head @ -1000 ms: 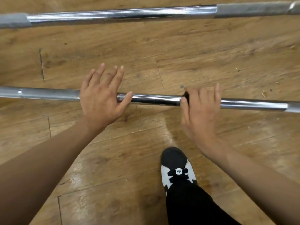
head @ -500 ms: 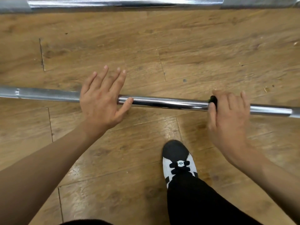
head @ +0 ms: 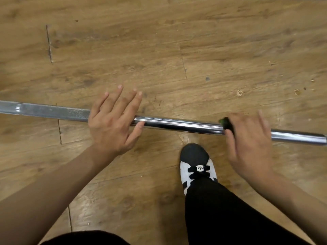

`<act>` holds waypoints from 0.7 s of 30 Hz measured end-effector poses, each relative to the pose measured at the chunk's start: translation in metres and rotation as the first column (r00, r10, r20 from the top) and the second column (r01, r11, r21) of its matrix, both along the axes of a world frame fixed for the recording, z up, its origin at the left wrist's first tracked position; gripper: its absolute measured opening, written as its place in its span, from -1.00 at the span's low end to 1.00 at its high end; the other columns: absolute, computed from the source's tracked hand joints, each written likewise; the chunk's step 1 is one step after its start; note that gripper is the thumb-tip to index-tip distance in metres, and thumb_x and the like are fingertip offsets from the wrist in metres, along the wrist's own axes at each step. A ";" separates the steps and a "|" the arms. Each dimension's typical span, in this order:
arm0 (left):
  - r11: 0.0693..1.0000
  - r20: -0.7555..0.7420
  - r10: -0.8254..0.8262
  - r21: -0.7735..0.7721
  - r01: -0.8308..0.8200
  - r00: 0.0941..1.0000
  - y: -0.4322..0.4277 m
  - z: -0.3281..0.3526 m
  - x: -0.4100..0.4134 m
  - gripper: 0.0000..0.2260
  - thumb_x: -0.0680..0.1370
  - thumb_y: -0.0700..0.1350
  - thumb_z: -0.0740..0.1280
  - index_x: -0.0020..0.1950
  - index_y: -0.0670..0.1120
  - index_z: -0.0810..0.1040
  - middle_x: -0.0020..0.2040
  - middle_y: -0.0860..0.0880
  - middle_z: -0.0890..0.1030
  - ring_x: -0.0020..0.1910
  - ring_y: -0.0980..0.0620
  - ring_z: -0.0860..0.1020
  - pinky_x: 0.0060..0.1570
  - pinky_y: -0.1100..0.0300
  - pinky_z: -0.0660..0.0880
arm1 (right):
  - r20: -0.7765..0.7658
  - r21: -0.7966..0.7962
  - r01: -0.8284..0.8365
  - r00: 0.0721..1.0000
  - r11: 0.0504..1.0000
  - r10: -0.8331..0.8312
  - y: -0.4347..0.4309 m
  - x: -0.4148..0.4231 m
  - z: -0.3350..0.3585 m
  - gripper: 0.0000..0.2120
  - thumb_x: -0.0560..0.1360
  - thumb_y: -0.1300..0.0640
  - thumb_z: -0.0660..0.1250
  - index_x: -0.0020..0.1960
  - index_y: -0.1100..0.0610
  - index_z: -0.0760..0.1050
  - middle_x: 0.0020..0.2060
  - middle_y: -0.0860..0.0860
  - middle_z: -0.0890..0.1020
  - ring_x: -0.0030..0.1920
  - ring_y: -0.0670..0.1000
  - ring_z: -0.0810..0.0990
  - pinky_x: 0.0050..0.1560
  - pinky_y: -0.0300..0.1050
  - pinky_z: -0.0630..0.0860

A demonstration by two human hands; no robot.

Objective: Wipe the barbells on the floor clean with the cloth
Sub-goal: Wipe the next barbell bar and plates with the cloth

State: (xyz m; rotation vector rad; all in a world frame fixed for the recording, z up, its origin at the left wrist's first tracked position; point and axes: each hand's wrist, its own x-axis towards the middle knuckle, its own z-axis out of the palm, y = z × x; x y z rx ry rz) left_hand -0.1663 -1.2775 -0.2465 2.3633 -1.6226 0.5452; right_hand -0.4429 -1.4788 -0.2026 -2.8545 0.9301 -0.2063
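Observation:
A chrome barbell (head: 177,123) lies across the wooden floor, running from the left edge to the right edge. My left hand (head: 113,124) rests flat on it with straight, spread fingers, at the point where the knurled grey section meets the shiny section. Further right, my right hand (head: 249,144) wraps over the bar and holds a dark cloth (head: 227,123) against it. Only a small dark edge of the cloth shows beside my thumb. The right hand is blurred by motion.
My black-and-white shoe (head: 196,163) and black trouser leg stand just in front of the bar, between my two arms. Wooden floor planks (head: 159,50) stretch beyond the bar, with a few small specks of debris at the right.
My right hand has slid to the right along the bar with the cloth. My left hand has stayed in place on the bar. The second barbell at the top has dropped out of view.

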 end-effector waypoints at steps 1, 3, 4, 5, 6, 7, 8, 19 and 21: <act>1.000 0.005 -0.003 0.001 0.003 1.000 0.004 -0.001 -0.003 -0.44 0.68 0.18 0.04 0.56 -0.08 0.47 0.47 -0.06 0.56 0.54 -0.14 0.43 0.47 -0.14 0.36 | -0.008 0.005 0.052 0.999 0.999 -0.052 -0.001 -0.010 0.000 -0.66 0.68 0.12 0.13 0.31 0.27 0.51 0.10 0.19 0.60 0.16 0.22 0.54 0.58 0.28 0.17; 1.000 0.020 -0.006 0.006 0.006 1.000 0.011 -0.001 -0.008 -0.45 0.68 0.17 0.07 0.55 -0.09 0.49 0.49 -0.07 0.54 0.54 -0.15 0.43 0.46 -0.15 0.36 | -0.001 0.006 0.096 0.995 0.995 -0.096 0.008 -0.004 0.000 -0.65 0.68 0.12 0.12 0.30 0.29 0.53 0.08 0.20 0.62 0.13 0.23 0.55 0.56 0.26 0.21; 1.000 0.019 -0.009 0.008 0.009 1.000 0.015 0.000 -0.011 -0.45 0.67 0.16 0.08 0.54 -0.09 0.49 0.49 -0.08 0.54 0.53 -0.15 0.43 0.46 -0.16 0.36 | -0.006 -0.004 0.071 0.997 0.997 -0.071 0.017 0.009 -0.001 -0.65 0.68 0.11 0.13 0.29 0.28 0.55 0.07 0.18 0.63 0.11 0.23 0.57 0.55 0.25 0.23; 1.000 0.010 -0.015 0.010 0.015 1.000 0.017 0.001 -0.013 -0.46 0.67 0.16 0.09 0.54 -0.09 0.49 0.49 -0.08 0.53 0.53 -0.16 0.44 0.46 -0.17 0.37 | -0.019 -0.017 0.022 1.000 1.000 -0.023 0.027 0.026 -0.001 -0.66 0.67 0.11 0.15 0.27 0.25 0.57 0.04 0.15 0.64 0.09 0.20 0.58 0.55 0.23 0.23; 1.000 0.003 -0.021 0.012 0.021 1.000 0.019 0.001 -0.015 -0.46 0.67 0.15 0.09 0.54 -0.10 0.50 0.49 -0.09 0.53 0.53 -0.16 0.44 0.45 -0.17 0.37 | -0.022 -0.029 -0.035 0.999 0.999 0.034 0.038 0.045 -0.003 -0.68 0.66 0.10 0.17 0.25 0.22 0.59 0.02 0.12 0.64 0.07 0.18 0.59 0.56 0.20 0.22; 1.000 0.003 -0.025 0.015 0.025 1.000 0.021 0.002 -0.017 -0.46 0.67 0.15 0.09 0.54 -0.10 0.50 0.50 -0.10 0.53 0.53 -0.16 0.44 0.45 -0.17 0.37 | -0.008 -0.039 -0.087 0.996 0.995 0.087 0.049 0.065 -0.005 -0.71 0.64 0.11 0.20 0.22 0.20 0.61 0.00 0.10 0.65 0.07 0.16 0.59 0.58 0.17 0.19; 0.999 0.006 -0.027 0.022 0.027 1.000 0.022 0.003 -0.018 -0.46 0.68 0.15 0.08 0.54 -0.10 0.50 0.50 -0.10 0.52 0.52 -0.17 0.45 0.44 -0.17 0.37 | 0.014 -0.047 -0.132 0.991 0.990 0.133 0.058 0.084 -0.007 -0.73 0.62 0.12 0.23 0.20 0.18 0.61 0.00 0.08 0.65 0.08 0.15 0.60 0.60 0.13 0.16; 1.000 0.064 -0.029 -0.002 0.029 0.998 0.020 -0.002 -0.013 -0.46 0.65 0.16 0.10 0.48 -0.10 0.55 0.49 -0.12 0.53 0.50 -0.19 0.47 0.43 -0.15 0.39 | 0.080 -0.052 -0.243 0.966 0.969 0.246 0.022 -0.022 -0.014 -0.59 0.73 0.17 0.14 0.56 0.23 0.29 0.52 0.26 0.38 0.54 0.26 0.34 0.60 0.22 0.18; 1.000 0.073 -0.018 -0.004 0.019 0.997 0.016 -0.003 -0.011 -0.47 0.65 0.16 0.11 0.48 -0.09 0.55 0.52 -0.11 0.49 0.51 -0.19 0.46 0.45 -0.15 0.37 | 0.082 -0.011 -0.144 0.986 0.990 0.144 0.026 -0.016 -0.015 -0.55 0.73 0.14 0.14 0.58 0.26 0.24 0.56 0.27 0.30 0.59 0.28 0.25 0.62 0.25 0.11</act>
